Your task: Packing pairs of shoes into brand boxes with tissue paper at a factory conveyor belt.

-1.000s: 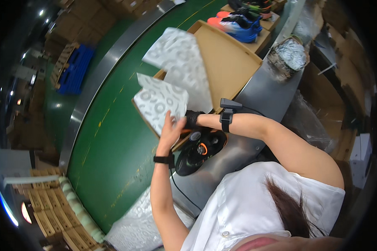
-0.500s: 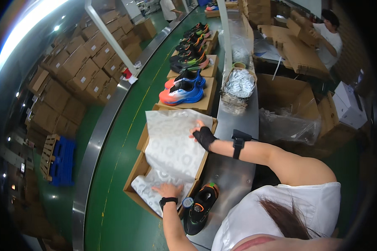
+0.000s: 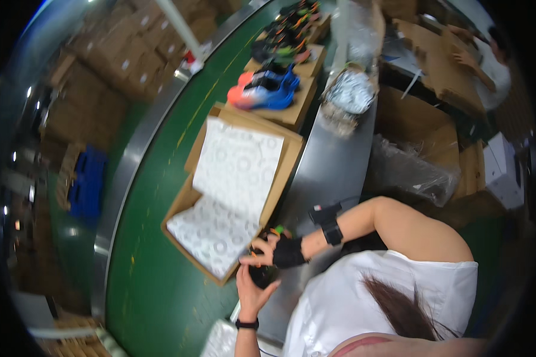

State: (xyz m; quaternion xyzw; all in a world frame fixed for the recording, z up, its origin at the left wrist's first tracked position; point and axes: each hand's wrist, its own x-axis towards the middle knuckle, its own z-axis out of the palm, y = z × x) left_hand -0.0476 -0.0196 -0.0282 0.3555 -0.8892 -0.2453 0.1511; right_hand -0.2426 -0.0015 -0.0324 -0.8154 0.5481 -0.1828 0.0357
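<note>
- half a second ago the left hand [image 3: 253, 291] was flat on the tissue paper [image 3: 232, 193] at the near end of the open cardboard box [image 3: 192, 159] and the right hand [image 3: 280, 253] was pressing the sheet further up; both have come off it now
- the paper's lying spread over the box, lining the bottom and running up the lid, so I'd say the lining bit is done and it's on to the shoe
- both hands are now on the dark shoe [image 3: 262, 271] with orange bits, just off the near corner of the box, at the belt's edge
- left hand cups it from underneath, fingers curled about halfway closed
- right hand, in a black wrist wrap, grabs the top, fingers closed over it
- further up the green belt [image 3: 149, 285] another box carries a blue and orange shoe [image 3: 262, 92]
</note>
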